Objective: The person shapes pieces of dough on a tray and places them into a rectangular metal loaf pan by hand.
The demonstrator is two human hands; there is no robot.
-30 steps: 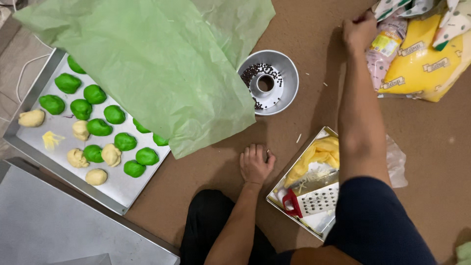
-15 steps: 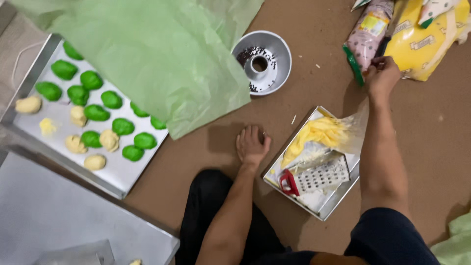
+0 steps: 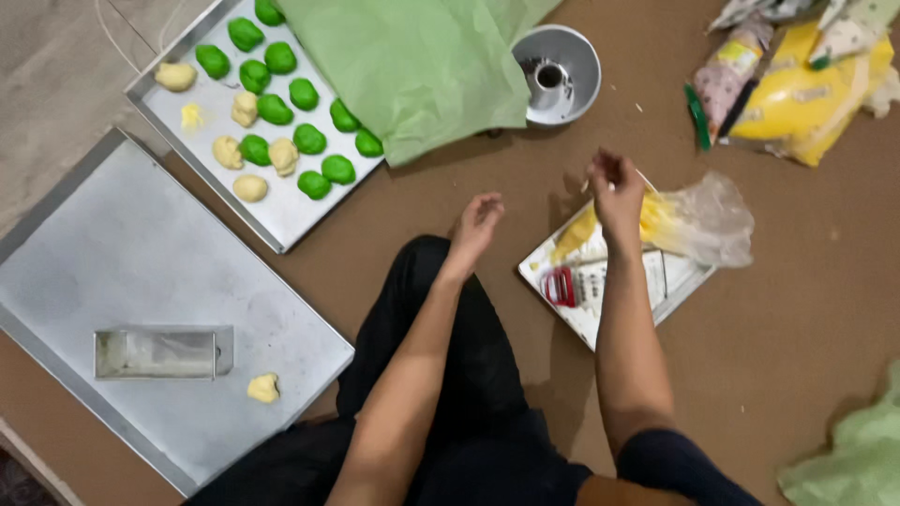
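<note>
Green and pale dough balls (image 3: 281, 112) are laid in rows on the far tray (image 3: 272, 211), partly covered by a green sheet (image 3: 422, 66); that tray is judged largely filled. The near tray (image 3: 141, 281) is almost bare: one pale dough piece (image 3: 264, 387) and a rectangular metal mould (image 3: 161, 353) are set on it, so most of the shaping appears left.

The right hand (image 3: 614, 192) is raised over the small tray (image 3: 684, 281), fingers pinched together; whether something small is gripped cannot be told. Beneath it, yellow dough (image 3: 661, 215) is seen in a clear bag (image 3: 717, 220), beside a red-handled grater (image 3: 581, 286). The left hand (image 3: 478, 223) is held loose and empty above the brown floor. The ring mould (image 3: 572, 52) contents are unclear, and the packets (image 3: 797, 84) are cut off at the edge.
</note>
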